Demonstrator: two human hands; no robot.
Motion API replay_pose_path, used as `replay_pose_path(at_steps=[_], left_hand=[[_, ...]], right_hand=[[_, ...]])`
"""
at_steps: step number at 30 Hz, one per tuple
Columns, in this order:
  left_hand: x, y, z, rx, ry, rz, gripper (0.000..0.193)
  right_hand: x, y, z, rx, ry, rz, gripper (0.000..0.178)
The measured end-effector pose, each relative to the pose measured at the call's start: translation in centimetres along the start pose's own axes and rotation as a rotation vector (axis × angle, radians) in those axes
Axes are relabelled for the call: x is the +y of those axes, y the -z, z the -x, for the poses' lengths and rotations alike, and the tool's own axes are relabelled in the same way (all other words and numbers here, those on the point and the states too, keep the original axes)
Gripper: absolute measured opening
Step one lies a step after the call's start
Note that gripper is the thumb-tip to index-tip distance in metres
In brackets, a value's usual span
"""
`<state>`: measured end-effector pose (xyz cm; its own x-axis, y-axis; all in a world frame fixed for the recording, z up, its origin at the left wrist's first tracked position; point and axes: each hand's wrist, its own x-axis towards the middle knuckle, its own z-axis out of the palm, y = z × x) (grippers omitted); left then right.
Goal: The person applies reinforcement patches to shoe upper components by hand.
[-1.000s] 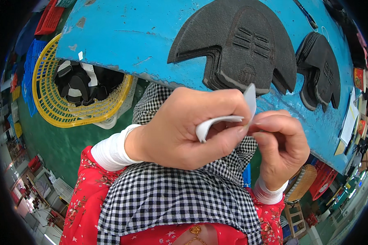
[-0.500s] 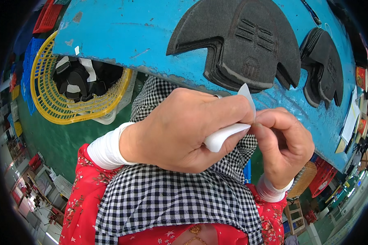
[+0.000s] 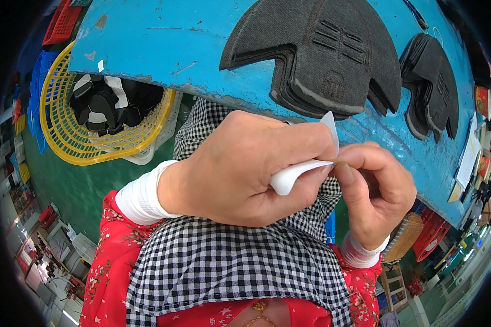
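White, curled, paper-like sheet (image 3: 292, 177) is bent but I judge it unfinished, left hand (image 3: 240, 166) gripping it, right hand (image 3: 377, 182) pinching its edge

Wide passage far left, over blue table (image 3: 158, 43). Large dark stack (image 3: 338, 60) blocking far middle, just past left hand (image 3: 245, 169); smaller dark stack (image 3: 435, 90) crowding right, only slim gap between. Yellow basket (image 3: 53, 133) barring left, near side.
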<state>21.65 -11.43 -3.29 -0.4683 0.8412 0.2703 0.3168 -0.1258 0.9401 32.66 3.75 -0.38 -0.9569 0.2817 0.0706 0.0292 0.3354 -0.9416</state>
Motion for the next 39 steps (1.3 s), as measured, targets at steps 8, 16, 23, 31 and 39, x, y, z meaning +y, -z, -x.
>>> replay_pose_path(at_steps=[8, 16, 23, 31, 39], left_hand=[[-0.1, -0.1, 0.1, 0.033, -0.032, -0.070, 0.005], [-0.1, 0.6, 0.3, -0.045, 0.118, 0.330, 0.004], [-0.7, 0.4, -0.3, -0.079, 0.071, 0.135, 0.011], [-0.6, -0.1, -0.1, -0.026, 0.092, 0.193, 0.005], [-0.2, 1.1, -0.2, -0.143, 0.133, 0.271, 0.008]], right_hand=[[0.4, -0.5, 0.1, 0.043, -0.003, -0.027, 0.009], [0.7, -0.2, 0.0, 0.003, -0.301, -0.691, 0.005], [2.3, -0.1, -0.3, -0.150, 0.034, -0.295, 0.009], [1.8, -1.0, 0.1, -0.083, -0.057, -0.478, 0.016], [2.5, -0.1, 0.2, 0.005, -0.228, -0.611, 0.008]])
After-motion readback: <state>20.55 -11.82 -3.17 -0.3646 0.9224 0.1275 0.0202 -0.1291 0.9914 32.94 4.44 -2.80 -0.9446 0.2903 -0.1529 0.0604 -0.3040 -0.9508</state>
